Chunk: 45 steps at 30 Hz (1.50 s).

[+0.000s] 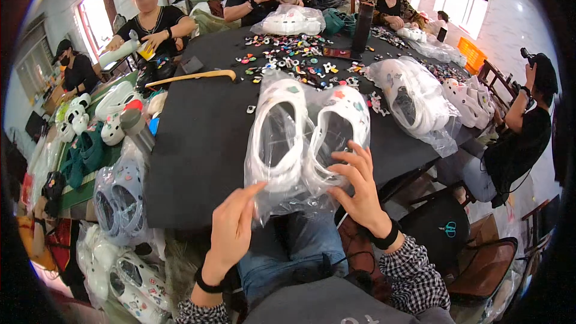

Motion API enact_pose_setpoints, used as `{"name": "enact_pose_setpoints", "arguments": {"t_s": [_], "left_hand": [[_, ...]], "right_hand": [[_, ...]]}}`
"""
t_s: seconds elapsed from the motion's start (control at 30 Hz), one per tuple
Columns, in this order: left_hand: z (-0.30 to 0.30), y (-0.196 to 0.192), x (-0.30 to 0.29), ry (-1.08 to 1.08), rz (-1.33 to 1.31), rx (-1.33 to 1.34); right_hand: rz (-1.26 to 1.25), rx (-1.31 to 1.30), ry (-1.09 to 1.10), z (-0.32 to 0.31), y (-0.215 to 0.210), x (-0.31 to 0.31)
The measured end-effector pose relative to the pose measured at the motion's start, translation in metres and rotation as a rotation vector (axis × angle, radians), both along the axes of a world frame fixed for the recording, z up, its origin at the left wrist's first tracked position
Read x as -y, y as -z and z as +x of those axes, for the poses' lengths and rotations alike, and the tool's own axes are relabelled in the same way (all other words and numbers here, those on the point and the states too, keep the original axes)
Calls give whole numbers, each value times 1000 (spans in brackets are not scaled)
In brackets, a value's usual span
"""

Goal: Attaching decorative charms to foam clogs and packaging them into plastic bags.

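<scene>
A pair of white clogs point(282, 171) with small coloured charms on the toes lies in a clear plastic bag point(309, 201) at the table's near edge, toes pointing away from me. At the bag's near left corner, my left hand point(231, 228) has its thumb and index finger closed on the plastic; its other fingers are mostly hidden. My right hand point(360, 189) reaches over the heel of the right clog, fingers curved and apart, touching the bag without a visible grip.
Loose charms point(288, 57) cover the far part of the black table point(192, 162). A bamboo stick point(198, 76) lies left. Bagged white clogs point(414, 93) stand right; bagged grey clogs point(120, 198) hang at the left edge. Several people work around the table; a chair point(432, 234) stands right.
</scene>
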<state>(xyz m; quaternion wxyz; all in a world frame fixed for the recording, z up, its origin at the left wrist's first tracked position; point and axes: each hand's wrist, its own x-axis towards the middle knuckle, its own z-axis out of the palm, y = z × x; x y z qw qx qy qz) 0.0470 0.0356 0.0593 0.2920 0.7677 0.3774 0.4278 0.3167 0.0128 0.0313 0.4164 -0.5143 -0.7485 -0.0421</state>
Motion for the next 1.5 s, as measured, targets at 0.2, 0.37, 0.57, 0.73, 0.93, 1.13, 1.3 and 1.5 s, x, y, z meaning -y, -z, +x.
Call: {"name": "enact_pose_setpoints", "arguments": {"t_s": [0.2,0.37,0.57,0.73,0.93,1.13,1.3,1.5], "left_hand": [[-31,45,74,68,44,-143],[-18,58,79,133,372,-156],[-15,68,99,-1,258,-107],[-26,50,58,-295,330,-6],[-55,64,57,-467,54,176],[-56,74,57,-418,149,111],[-57,72,58,-448,178,64],[-56,79,51,-437,222,-13]], "right_hand": [[-18,-183,-243,-6,10,1],[29,-248,-324,-20,3,-1],[45,-368,-555,-55,-6,-29],[-100,-566,-664,-74,-6,-72],[211,-239,-400,-88,-1,-25],[-435,291,-651,-60,81,25],[-869,166,-644,-51,130,-7],[-945,33,-612,-74,141,-27]]}}
